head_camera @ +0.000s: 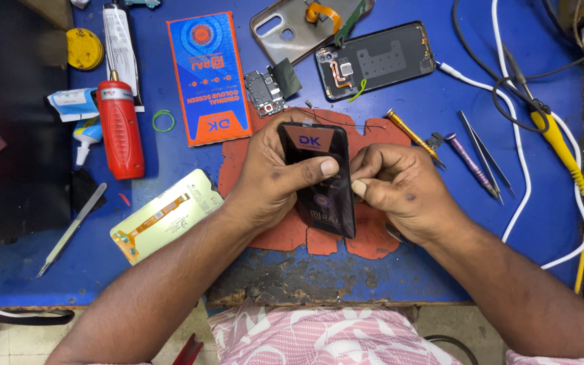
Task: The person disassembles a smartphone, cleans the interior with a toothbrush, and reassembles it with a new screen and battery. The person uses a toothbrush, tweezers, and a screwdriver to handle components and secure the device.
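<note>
While the left hand (272, 169) is gripping the black replacement screen (319, 179) above the red mat (373, 243), the right hand (393, 186) is pinching its edge; judging by the opened phone body (376, 61) lying apart, fitting is remaining.

Black phone screen (322, 179), upright-ish, held.

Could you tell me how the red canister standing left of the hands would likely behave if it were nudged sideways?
The red canister looks tall and narrow, so it would probably tip rather than slide. Being round, it would likely roll once down, perhaps toward the green rubber band. Its smooth shell may be a little slippery.
</note>
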